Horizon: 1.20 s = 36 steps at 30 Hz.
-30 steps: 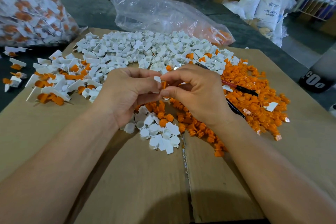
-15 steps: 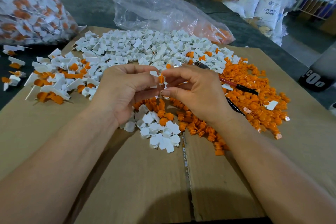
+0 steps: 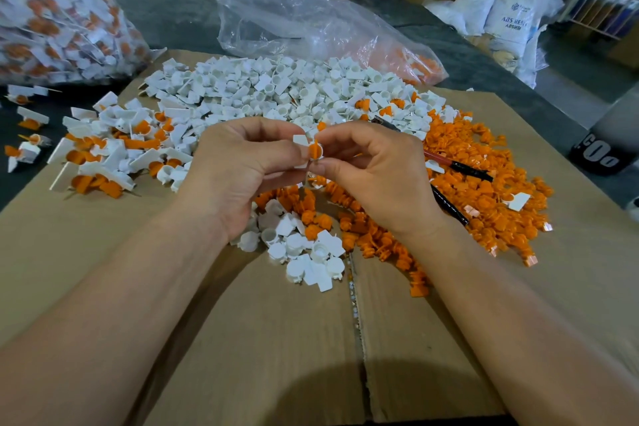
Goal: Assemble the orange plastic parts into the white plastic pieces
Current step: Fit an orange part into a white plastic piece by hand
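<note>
A small orange plastic part (image 3: 315, 151) is seated in a white tabbed plastic piece (image 3: 300, 141), raised between a white heap (image 3: 276, 93) and an orange heap (image 3: 484, 190).

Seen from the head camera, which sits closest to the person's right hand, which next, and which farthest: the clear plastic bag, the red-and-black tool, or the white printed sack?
1. Red-and-black tool, just right of the right hand, on the orange parts.
2. Clear plastic bag, behind the white pile.
3. White printed sack, far back right.

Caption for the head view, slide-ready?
Left hand and right hand fit an orange part into a white piece over cardboard.
</note>
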Tool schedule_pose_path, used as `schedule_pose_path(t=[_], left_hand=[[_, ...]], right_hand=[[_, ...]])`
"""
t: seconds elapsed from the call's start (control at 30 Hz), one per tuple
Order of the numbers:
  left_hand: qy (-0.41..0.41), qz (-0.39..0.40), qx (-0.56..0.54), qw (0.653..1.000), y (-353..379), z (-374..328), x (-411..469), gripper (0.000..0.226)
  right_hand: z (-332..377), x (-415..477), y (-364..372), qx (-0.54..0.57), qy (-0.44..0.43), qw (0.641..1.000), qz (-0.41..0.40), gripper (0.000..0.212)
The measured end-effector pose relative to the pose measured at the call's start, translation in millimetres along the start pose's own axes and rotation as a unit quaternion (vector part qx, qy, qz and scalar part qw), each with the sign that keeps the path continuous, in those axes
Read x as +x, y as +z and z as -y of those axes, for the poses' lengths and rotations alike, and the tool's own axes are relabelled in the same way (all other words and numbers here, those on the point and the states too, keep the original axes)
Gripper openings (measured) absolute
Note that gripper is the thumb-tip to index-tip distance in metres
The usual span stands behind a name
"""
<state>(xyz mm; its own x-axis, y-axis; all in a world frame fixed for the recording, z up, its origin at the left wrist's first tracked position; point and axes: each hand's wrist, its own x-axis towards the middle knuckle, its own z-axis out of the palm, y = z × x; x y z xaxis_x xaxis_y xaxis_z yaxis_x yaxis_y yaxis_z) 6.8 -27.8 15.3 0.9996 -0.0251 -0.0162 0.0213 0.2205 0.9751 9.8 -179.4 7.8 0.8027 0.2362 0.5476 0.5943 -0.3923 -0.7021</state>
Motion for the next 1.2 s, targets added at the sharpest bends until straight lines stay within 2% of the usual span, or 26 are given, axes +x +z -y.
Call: schedule_pose_path(t=[0.13, 0.23, 0.47, 0.6, 0.73, 1.07, 1.2], left_hand=[[0.028, -0.004, -0.009, 1.000, 2.1, -1.2, -2.6, 0.032], [0.033, -0.005, -0.008, 0.999, 2.4, -1.6, -2.4, 0.030], [0.025, 0.001, -0.006, 1.000, 2.5, -0.6, -1.8, 0.030], [0.032, -0.010, -0.019, 0.999, 4.1, -1.2, -2.7, 0.029], [0.021, -0.015, -0.011, 1.000, 4.8, -1.5, -2.7, 0.019], [0.009, -0.012, -0.011, 1.000, 5.0, -1.1, -4.1, 0.019], [0.005, -0.009, -0.013, 1.000, 4.3, -0.8, -3.7, 0.019]], right_hand=[[-0.2, -1.1, -1.4, 0.005, 0.004, 1.000, -0.001, 0.029], [-1.8, -0.9, -1.4, 0.002, -0.001, 1.000, -0.002, 0.035], [-1.7, -0.2, -1.3, -0.002, -0.039, 0.999, -0.002, 0.029], [-1.7, -0.1, -0.7, -0.003, -0.022, 1.000, -0.007, 0.037], [-2.5, -0.2, 1.0, -0.005, -0.041, 0.999, -0.020, 0.027], [-3.7, 0.9, -0.2, -0.062, -0.086, 0.994, -0.017, 0.019], [-3.7, 1.0, -2.5, -0.134, -0.131, 0.982, -0.012, 0.018]])
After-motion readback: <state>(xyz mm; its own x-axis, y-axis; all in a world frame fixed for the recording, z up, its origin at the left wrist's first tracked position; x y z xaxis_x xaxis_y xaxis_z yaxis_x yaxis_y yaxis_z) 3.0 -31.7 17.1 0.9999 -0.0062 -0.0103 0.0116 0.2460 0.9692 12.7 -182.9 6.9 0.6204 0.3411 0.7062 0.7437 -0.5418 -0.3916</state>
